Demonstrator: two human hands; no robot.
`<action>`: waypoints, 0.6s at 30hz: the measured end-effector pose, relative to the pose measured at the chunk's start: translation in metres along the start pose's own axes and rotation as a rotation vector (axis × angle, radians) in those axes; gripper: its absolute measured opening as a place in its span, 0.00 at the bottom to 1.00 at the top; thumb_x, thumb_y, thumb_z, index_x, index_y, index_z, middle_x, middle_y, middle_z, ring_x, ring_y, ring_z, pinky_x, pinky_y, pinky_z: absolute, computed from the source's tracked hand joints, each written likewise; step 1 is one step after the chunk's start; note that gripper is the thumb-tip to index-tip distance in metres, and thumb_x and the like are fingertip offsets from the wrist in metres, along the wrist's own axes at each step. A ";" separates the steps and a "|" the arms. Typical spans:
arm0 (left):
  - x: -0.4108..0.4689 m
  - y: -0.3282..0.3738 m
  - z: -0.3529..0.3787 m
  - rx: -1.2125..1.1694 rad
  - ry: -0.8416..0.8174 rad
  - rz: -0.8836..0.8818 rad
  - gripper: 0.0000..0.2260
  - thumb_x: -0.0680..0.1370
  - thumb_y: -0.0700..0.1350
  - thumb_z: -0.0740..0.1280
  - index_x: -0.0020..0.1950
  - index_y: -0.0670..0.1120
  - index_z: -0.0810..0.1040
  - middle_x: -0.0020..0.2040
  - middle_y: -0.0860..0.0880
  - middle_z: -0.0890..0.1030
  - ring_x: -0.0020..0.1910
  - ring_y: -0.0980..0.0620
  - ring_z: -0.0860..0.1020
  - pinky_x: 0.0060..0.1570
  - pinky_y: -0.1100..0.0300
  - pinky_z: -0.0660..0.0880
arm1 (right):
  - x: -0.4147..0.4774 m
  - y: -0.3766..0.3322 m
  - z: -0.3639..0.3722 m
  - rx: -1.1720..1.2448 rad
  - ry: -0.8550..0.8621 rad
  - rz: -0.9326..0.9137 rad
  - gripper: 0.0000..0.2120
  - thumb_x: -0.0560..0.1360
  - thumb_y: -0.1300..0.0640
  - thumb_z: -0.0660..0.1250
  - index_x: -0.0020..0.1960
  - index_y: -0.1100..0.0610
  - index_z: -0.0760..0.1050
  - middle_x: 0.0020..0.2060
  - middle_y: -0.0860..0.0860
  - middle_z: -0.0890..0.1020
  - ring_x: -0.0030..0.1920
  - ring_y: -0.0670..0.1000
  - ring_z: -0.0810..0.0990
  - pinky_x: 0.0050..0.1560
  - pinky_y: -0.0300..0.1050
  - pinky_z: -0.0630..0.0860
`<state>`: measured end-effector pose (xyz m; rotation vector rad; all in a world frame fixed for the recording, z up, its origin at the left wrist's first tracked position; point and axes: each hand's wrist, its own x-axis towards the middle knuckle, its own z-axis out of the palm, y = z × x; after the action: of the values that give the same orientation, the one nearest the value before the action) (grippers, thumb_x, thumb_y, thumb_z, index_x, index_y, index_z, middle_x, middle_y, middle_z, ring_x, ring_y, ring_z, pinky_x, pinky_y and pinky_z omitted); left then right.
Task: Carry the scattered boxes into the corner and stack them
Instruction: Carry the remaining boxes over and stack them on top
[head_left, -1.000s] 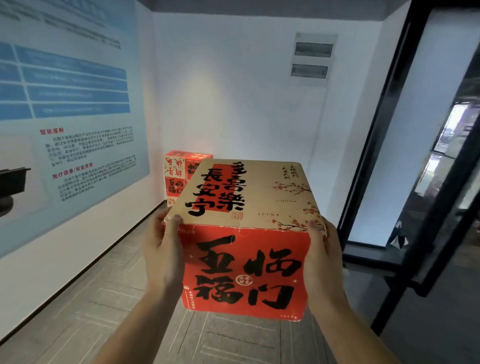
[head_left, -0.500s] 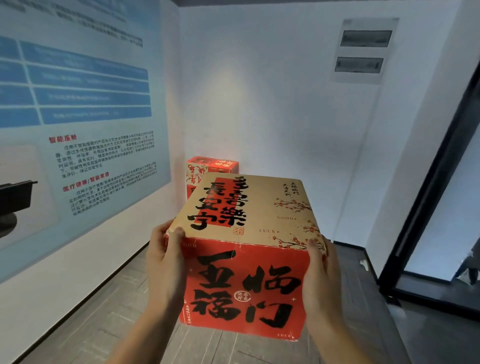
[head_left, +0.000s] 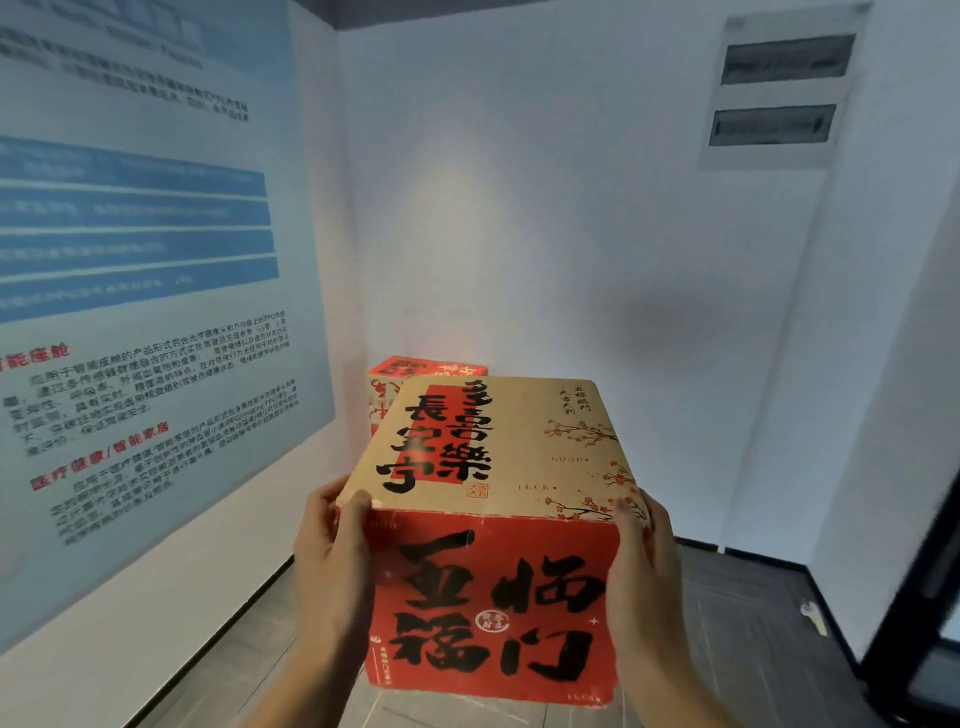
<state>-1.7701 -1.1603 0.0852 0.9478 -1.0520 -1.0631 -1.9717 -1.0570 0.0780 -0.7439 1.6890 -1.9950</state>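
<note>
I carry a red and tan cardboard box (head_left: 493, 499) with large black characters, held at chest height in the lower middle of the head view. My left hand (head_left: 332, 561) presses flat against its left side, thumb on the front edge. On the right side, my right hand (head_left: 641, 577) presses the same way. Behind the carried box, in the corner where the two walls meet, stands a stack of matching red boxes (head_left: 415, 371); only its top and a strip of its left side show.
A large blue and white poster (head_left: 140, 291) covers the left wall. On the back wall, high at the right, is a white panel with two dark windows (head_left: 779, 88). A dark door frame (head_left: 919, 597) stands at the far right. The floor is grey tile.
I have walked closer to the corner: the walls and the stacked boxes loom larger, and the door frame has slid to the right edge. Both hands keep the same hold on the box.
</note>
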 end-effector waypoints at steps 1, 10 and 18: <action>0.021 -0.009 0.015 -0.001 0.004 0.005 0.06 0.84 0.47 0.64 0.56 0.52 0.80 0.51 0.49 0.83 0.46 0.53 0.80 0.44 0.56 0.73 | 0.024 0.006 0.010 0.000 0.002 -0.003 0.11 0.87 0.43 0.56 0.66 0.41 0.70 0.57 0.51 0.84 0.52 0.54 0.86 0.54 0.61 0.84; 0.233 -0.114 0.137 -0.016 -0.011 -0.066 0.08 0.85 0.45 0.62 0.62 0.48 0.78 0.57 0.49 0.82 0.50 0.57 0.78 0.43 0.58 0.72 | 0.245 0.066 0.115 -0.010 0.021 0.026 0.12 0.87 0.45 0.56 0.68 0.44 0.71 0.54 0.48 0.85 0.51 0.49 0.86 0.48 0.49 0.81; 0.391 -0.180 0.282 -0.033 -0.142 -0.132 0.07 0.85 0.47 0.63 0.62 0.51 0.77 0.59 0.50 0.81 0.56 0.52 0.80 0.46 0.57 0.75 | 0.440 0.097 0.158 -0.027 0.135 0.026 0.12 0.87 0.44 0.56 0.68 0.43 0.70 0.54 0.49 0.84 0.49 0.51 0.87 0.45 0.50 0.81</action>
<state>-2.0239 -1.6075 0.0566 0.9363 -1.0963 -1.2687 -2.2112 -1.4698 0.0580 -0.6045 1.7953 -2.0490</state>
